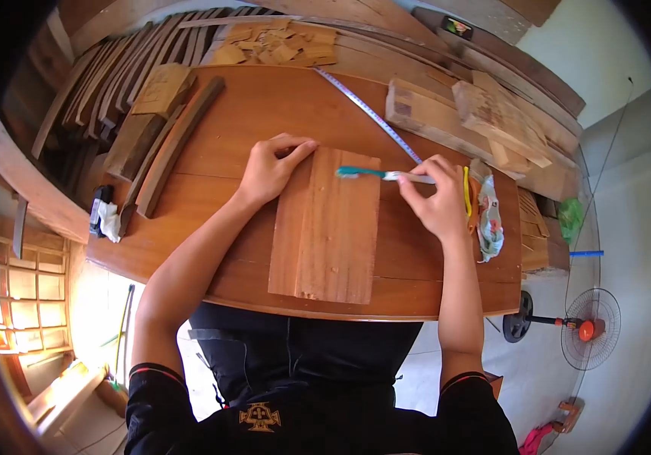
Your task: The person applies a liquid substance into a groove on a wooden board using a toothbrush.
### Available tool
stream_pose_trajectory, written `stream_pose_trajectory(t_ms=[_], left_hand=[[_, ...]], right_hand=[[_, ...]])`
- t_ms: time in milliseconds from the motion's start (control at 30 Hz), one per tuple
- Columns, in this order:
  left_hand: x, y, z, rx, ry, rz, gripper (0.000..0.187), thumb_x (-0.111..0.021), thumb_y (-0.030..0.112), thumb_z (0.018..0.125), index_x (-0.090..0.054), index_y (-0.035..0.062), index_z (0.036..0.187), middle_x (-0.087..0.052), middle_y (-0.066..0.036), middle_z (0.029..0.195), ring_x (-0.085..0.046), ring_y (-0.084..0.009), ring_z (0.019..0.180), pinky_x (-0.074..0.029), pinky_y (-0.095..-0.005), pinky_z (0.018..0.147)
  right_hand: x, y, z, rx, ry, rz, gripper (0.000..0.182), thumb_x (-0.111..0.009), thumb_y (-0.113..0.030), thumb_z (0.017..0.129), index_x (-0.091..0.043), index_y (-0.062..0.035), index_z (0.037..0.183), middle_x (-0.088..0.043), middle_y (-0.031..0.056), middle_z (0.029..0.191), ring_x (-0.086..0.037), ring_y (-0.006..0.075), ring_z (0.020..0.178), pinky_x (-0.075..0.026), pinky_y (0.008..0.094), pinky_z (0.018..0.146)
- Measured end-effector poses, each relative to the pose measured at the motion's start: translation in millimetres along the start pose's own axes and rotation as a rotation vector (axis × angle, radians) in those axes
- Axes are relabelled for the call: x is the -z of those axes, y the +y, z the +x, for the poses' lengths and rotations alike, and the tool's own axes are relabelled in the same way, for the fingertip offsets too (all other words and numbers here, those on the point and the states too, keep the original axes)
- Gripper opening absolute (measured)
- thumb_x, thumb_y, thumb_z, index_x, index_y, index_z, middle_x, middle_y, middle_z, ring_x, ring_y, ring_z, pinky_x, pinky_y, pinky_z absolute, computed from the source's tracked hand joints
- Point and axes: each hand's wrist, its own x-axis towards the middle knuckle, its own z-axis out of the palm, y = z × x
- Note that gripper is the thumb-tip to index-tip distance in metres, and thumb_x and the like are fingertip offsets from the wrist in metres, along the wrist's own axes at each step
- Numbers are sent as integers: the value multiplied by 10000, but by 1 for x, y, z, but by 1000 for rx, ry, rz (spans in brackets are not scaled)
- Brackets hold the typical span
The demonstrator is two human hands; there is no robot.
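A reddish-brown wooden board (333,243) lies lengthwise on the table near its front edge. My left hand (276,165) is at the board's far left corner, its fingers curled and gripping the edge there. Between the thumb and fingers of my right hand (443,201) is a toothbrush (367,173) with a green and white handle. The brush's head is over the upper part of the board, bristles down at its surface. Part of the handle is covered by my right fingers.
Beyond the board, a tape measure strip (371,112) stretches across the wooden table (265,98). A plastic packet (490,220) sits right of my right hand. Wooden strips (181,144) and a black object with white tissue (104,216) lie left. Thick planks (431,117) stand behind; a fan (589,330) is at right.
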Motion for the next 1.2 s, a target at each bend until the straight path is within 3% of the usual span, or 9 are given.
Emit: stream_pose_trajectory(t_ms=[67, 333, 533, 733, 800, 933, 1067, 1133, 1200], left_hand=[[0, -1, -2, 27, -5, -10, 301, -745, 273, 1063, -826, 7, 1177, -787, -106, 1131, -716, -172, 1019, -555, -321, 920], [-1, 0, 0, 44, -6, -40, 290, -738, 253, 1072, -820, -4, 1180, -762, -83, 1121, -700, -149, 1023, -548, -303, 924], [-1, -2, -1, 43, -2, -34, 283, -749, 254, 1061, -824, 8, 1179, -766, -84, 1109, -701, -153, 1010, -551, -306, 917], [0, 4, -1, 78, -20, -25, 294, -722, 246, 1087, -815, -18, 1176, -748, -76, 1140, -678, -131, 1050, -530, -287, 942], [1, 2, -1, 66, -14, -32, 293, -729, 251, 1080, -817, -12, 1176, -754, -79, 1131, -685, -139, 1035, -535, -294, 934], [-1, -5, -1, 34, -7, -45, 293, -742, 261, 1067, -819, 2, 1182, -768, -88, 1117, -703, -156, 1002, -547, -309, 920], [-1, -3, 0, 44, -5, -50, 297, -742, 264, 1067, -818, 3, 1185, -770, -89, 1127, -706, -158, 1012, -550, -312, 928], [-1, -2, 0, 49, -4, -51, 300, -743, 268, 1067, -818, 3, 1184, -768, -87, 1125, -708, -160, 1018, -551, -315, 931], [0, 0, -1, 51, -2, -46, 303, -743, 272, 1067, -817, 2, 1181, -767, -87, 1124, -709, -163, 1023, -552, -317, 933]], right_hand=[[9, 29, -5, -245, 7, 163, 268, -887, -275, 844, -703, -85, 803, -670, 49, 877, -639, 263, 846, -421, 404, 820], [11, -6, -2, 141, -269, 226, 236, -897, -262, 799, -716, -110, 797, -670, 37, 878, -636, 249, 868, -436, 386, 852], [11, 21, -4, -275, 17, 151, 263, -890, -238, 874, -738, -23, 869, -695, 91, 887, -678, 284, 797, -521, 388, 718], [19, -1, -5, -12, -422, 381, 282, -908, -285, 880, -777, -34, 881, -715, 73, 798, -680, 210, 716, -504, 339, 662], [25, 4, -5, -196, -422, 310, 297, -904, -306, 895, -794, -30, 906, -736, 62, 758, -662, 183, 658, -489, 321, 634], [23, 19, -6, -347, -215, 370, 199, -864, -218, 951, -828, -33, 1016, -818, 81, 874, -739, 133, 827, -563, 324, 806], [47, 35, -6, -156, -808, 530, 189, -852, -165, 950, -851, -46, 1097, -847, 88, 1039, -781, 157, 945, -579, 314, 891], [49, 35, -8, -226, -767, 559, 187, -854, -148, 944, -851, -28, 1088, -847, 83, 1053, -776, 144, 945, -580, 305, 893], [39, 34, -9, -356, -399, 581, 167, -856, -127, 936, -854, -20, 1065, -846, 81, 1028, -771, 130, 946, -579, 294, 890]])
